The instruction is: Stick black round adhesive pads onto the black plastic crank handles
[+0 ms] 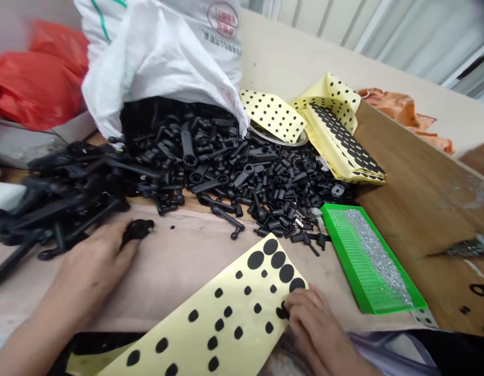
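My left hand point(96, 256) lies on the brown tabletop with its fingers curled round a small black plastic part point(137, 228), just below a heap of long black handle pieces point(57, 193). My right hand point(310, 313) pinches a black oval sticker at the right edge of a yellow backing sheet point(229, 308) that carries several black oval and round stickers. The sheet lies slanted across the near edge of the table, between my two hands.
A white woven sack point(155, 57) spills a large pile of small black plastic parts point(249, 177) across the table. A green perforated tray point(367, 261) holding small metal pieces sits at the right. Used yellow sticker sheets point(335, 130) lie behind it. A red bag point(38, 78) is at far left.
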Demonstrator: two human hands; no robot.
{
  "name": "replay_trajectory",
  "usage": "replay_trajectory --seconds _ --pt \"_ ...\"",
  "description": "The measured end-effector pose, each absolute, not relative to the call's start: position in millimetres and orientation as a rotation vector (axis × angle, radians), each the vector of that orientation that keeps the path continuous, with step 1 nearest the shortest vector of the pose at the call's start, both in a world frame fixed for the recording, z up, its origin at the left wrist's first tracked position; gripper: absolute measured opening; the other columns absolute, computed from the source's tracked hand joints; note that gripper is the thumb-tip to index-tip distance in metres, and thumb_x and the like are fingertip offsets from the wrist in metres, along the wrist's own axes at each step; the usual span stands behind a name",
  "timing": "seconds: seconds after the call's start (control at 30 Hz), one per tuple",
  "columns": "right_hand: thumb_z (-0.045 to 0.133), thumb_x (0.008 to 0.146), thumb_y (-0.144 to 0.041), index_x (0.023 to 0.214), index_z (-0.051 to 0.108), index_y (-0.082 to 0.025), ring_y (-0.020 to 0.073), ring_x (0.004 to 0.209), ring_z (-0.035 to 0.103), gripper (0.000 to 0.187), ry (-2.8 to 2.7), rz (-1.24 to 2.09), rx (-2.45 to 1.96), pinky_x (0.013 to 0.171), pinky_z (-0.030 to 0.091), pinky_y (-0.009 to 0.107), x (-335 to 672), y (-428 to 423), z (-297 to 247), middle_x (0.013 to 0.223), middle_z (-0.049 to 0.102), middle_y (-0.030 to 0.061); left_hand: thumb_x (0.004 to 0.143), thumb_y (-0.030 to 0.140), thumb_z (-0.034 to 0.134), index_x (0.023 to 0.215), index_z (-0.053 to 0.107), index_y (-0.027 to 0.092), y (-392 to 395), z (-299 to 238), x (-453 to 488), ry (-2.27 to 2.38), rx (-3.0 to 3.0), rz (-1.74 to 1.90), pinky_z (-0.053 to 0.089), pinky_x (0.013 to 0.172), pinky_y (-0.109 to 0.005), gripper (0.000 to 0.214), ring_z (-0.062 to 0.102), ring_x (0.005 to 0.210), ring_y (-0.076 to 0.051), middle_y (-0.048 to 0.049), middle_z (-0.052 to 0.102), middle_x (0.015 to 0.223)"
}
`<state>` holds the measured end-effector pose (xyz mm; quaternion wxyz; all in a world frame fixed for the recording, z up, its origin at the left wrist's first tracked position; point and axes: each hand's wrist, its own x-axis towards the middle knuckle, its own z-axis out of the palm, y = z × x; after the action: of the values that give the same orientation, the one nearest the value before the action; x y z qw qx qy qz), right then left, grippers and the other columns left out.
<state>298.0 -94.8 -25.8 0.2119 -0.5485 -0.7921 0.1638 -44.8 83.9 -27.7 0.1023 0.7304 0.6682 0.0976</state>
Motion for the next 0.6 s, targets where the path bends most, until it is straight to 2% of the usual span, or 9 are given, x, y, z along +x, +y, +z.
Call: replay_trajectory --seconds 0.1,0.23,0.3,0.43,0.6 --pt "0.040 0.092 -0.019 0.081 0.048 -0.023 0.0195 0.090 0.057 0.013 -1.956 0.883 -1.544 0.086 0.044 0.033 310 -88 -10 0.091 0.062 0.0044 0.082 0.032 0.043 0.119 0.048 0.012 71 -4 -13 1.725 1.814 0.469 0.040 0.094 -0.038 0.042 0.055 0.109 -0.031 -0.0101 0.059 0.120" --pt "0.048 0.089 -0.036 0.075 0.053 -0.022 0.0224 0.099 0.054 0.020 -1.343 1.096 -1.475 0.082 0.044 0.031 318 -75 -3 0.104 0.057 0.0069 0.073 0.033 0.058 0.117 0.050 0.018 46 3 35 1.216 1.245 0.502 0.049 0.076 -0.030 0.047 0.063 0.082 -0.021 -0.0079 0.064 0.116" --pt "0.056 0.084 -0.041 0.072 0.054 -0.022 0.0225 0.100 0.052 0.023 -1.106 1.223 -1.377 0.082 0.043 0.031 313 -66 2 0.107 0.054 0.0055 0.072 0.029 0.060 0.115 0.053 0.019 35 1 56 1.031 1.155 0.449 0.049 0.071 -0.029 0.044 0.062 0.077 -0.019 -0.0068 0.067 0.108" --pt "0.064 0.078 -0.040 0.069 0.057 -0.021 0.0222 0.101 0.050 0.022 -1.023 1.428 -1.232 0.084 0.039 0.030 296 -49 10 0.107 0.053 0.0047 0.072 0.028 0.061 0.112 0.058 0.015 27 -2 85 0.899 1.104 0.423 0.045 0.062 -0.024 0.043 0.057 0.066 -0.014 -0.0048 0.068 0.090" --pt "0.065 0.078 -0.033 0.071 0.059 -0.020 0.0213 0.102 0.049 0.016 -1.004 1.513 -1.183 0.083 0.036 0.028 285 -37 5 0.109 0.055 0.0039 0.076 0.029 0.056 0.114 0.060 0.017 26 0 92 0.820 1.099 0.413 0.043 0.063 -0.023 0.040 0.054 0.067 -0.013 -0.0028 0.068 0.090"
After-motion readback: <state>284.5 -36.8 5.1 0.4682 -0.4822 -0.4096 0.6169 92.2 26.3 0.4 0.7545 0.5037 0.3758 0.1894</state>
